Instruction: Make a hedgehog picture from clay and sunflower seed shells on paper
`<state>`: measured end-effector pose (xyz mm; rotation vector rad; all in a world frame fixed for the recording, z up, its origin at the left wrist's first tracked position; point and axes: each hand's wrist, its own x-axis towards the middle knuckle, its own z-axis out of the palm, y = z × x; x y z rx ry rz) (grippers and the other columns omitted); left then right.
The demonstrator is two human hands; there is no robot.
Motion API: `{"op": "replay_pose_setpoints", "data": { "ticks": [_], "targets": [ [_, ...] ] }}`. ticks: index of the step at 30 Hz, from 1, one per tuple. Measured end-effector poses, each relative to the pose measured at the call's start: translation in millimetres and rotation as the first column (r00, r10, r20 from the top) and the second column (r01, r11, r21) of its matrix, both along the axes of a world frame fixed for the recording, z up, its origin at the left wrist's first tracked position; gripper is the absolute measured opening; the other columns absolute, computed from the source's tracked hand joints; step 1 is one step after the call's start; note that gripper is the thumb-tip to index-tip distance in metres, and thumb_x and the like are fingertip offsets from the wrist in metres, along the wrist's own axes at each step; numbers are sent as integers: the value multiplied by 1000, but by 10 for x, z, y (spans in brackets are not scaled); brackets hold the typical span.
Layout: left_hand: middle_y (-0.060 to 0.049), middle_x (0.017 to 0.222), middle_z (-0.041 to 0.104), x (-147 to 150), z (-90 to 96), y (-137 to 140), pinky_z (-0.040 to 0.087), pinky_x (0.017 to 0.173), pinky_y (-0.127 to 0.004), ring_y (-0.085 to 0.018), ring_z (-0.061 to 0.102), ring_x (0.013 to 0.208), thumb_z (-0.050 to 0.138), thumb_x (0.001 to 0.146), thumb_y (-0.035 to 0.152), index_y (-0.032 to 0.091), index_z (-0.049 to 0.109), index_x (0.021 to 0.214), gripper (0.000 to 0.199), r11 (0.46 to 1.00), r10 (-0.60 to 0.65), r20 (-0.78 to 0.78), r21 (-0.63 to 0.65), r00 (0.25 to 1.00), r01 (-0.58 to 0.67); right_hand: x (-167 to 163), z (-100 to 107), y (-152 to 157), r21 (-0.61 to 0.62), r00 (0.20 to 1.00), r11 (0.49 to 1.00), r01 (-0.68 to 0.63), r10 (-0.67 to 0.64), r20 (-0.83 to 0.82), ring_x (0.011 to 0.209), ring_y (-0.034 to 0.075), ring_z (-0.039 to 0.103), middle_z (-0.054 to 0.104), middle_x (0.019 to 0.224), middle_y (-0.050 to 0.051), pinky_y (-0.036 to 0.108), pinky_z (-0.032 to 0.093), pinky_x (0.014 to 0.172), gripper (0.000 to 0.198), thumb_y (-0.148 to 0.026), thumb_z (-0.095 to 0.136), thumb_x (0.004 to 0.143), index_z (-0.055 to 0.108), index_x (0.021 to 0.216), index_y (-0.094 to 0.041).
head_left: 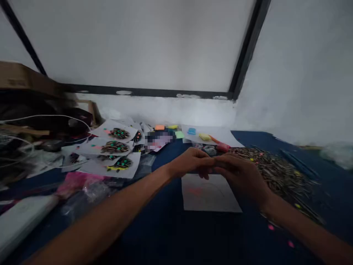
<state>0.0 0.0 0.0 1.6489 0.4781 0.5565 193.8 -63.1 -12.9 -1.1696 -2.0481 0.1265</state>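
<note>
Grip I can't make out: left hand [194,162] and right hand [245,176] meet above paper [211,198].
Loose pile [278,171] lies toward the tabletop's [165,232] right edge, probably for easy reach.

The paper sheet [211,200] in the near middle looks matt and smooth. Beneath it, the table covering [165,230] resembles dull, dark cloth. The heap of slim pieces [280,171] at right has a metallic look. At left, the clear wrapping [96,189] is thin, crinkled, glossy plastic; the far-left box [12,75] seems matt cardboard.
</note>
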Motion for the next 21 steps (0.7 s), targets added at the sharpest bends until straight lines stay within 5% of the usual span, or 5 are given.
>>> {"op": "replay_pose_setpoints", "data": {
  "ticks": [5, 16, 21],
  "targets": [
    [0, 53, 58, 20, -35, 36, 42, 50, -20, -8, 54, 48, 63, 82, 44, 10, 66, 71, 36, 999, 22, -15, 40, 1000, -21, -49, 16, -19, 72, 998, 997, 27, -30, 47, 60, 14, 61, 68, 84, 6, 25, 46, 52, 16, -26, 59, 86, 65, 99, -19],
    [-1, 55, 60, 80, -24, -38, 45, 46, -19, -10, 60, 48, 54, 88, 35, 11, 63, 76, 28, 974, 73, -89, 221, 993, -52, -134, 60, -67, 161, 979, 975, 153, -172, 113, 48, 12, 50, 58, 59, 0, 24, 35, 49, 9, -20, 56, 77, 64, 75, -19],
    [-2, 57, 60, 80, -6, -59, 47, 47, -21, -12, 62, 51, 54, 88, 36, 11, 61, 75, 28, 976, 27, -108, 220, 994, -3, -138, 78, -55, -27, 971, 973, 230, -232, -66, 51, 14, 51, 58, 57, 0, 26, 35, 51, 5, -20, 58, 67, 61, 65, -20]
  ]
}}
